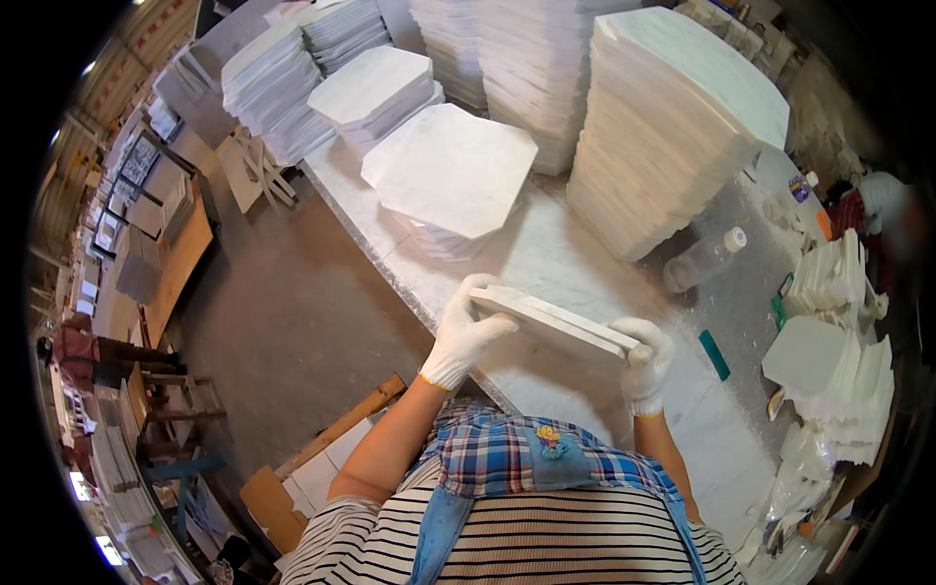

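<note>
Two flat white stone tiles (556, 325) are held together on edge between my gloved hands, above the pale worktable (624, 414). My left hand (466, 331) grips their left end, thumb on the near side and fingers around the far side. At the other end, my right hand (643, 363) is closed around the tiles' edge. Both hands wear white knit gloves. Just beyond my left hand lies a low stack of tiles with clipped corners (458, 171), its top pieces turned out of line.
A tall tile stack (663, 136) stands at the far right of the table. A clear bottle (704, 261) and a green strip (714, 355) lie to the right. More tiles (829, 375) lean at the right edge. Another person (83, 353) stands far left.
</note>
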Motion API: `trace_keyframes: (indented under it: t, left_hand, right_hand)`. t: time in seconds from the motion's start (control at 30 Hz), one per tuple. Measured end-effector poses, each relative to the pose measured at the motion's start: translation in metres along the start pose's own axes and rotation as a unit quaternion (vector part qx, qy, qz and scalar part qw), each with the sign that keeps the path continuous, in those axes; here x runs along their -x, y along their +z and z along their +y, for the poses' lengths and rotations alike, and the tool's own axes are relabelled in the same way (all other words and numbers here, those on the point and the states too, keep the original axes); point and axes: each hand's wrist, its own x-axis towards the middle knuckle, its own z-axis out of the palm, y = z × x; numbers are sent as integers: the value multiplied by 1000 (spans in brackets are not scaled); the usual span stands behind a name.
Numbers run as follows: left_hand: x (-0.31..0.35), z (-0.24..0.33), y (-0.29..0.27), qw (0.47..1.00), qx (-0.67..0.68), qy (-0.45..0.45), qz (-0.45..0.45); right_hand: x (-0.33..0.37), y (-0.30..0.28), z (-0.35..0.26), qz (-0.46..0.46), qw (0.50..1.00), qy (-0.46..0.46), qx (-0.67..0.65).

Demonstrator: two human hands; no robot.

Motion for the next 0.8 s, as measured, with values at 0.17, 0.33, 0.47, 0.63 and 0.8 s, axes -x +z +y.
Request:
trace_keyframes:
  t: [0.17,0.33,0.47,0.63,0.8]
  left_hand:
    - [7,3,7,998,62,-18,22]
    - [8,-5,10,999,44,-3,8]
    - [12,-9,17,999,26,33,34]
    - [9,-16,16,998,17,55,12]
    - [1,-31,14,990,-20,136,29]
  right_hand:
    - [21,8,-16,109,987,94,68]
    - [23,36,-5,320,868,241,-293]
    - [8,36,-18,308,828,276,-379]
    - [19,34,6,272,842,305,-351]
    - [33,40,30,159,868,318,-346]
